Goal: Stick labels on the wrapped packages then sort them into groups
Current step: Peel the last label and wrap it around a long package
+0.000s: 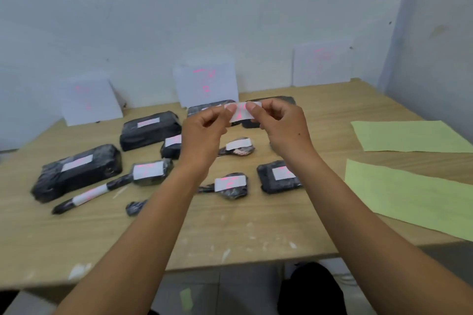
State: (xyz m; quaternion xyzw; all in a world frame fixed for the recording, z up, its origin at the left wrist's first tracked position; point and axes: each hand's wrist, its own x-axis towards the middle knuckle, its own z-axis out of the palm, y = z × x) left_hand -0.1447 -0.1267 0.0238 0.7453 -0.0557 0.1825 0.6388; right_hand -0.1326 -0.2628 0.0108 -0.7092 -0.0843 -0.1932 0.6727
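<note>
Both hands are raised above the middle of the wooden table (230,233), pinching one white label (242,112) with pink writing between them. My left hand (204,130) grips its left end, my right hand (279,125) its right end. Below lie several black-wrapped packages, most bearing white labels: a large one (76,171) at the left, another large one (149,129) behind it, a long thin one (87,195), and small ones (231,184) (277,176) near my forearms. A tiny wrapped package (135,207) shows no label.
Three white cards with pink writing lean against the wall (90,101) (206,83) (322,62). Two pale green sheets (409,135) (409,199) lie at the table's right side. The table's front edge is near my body.
</note>
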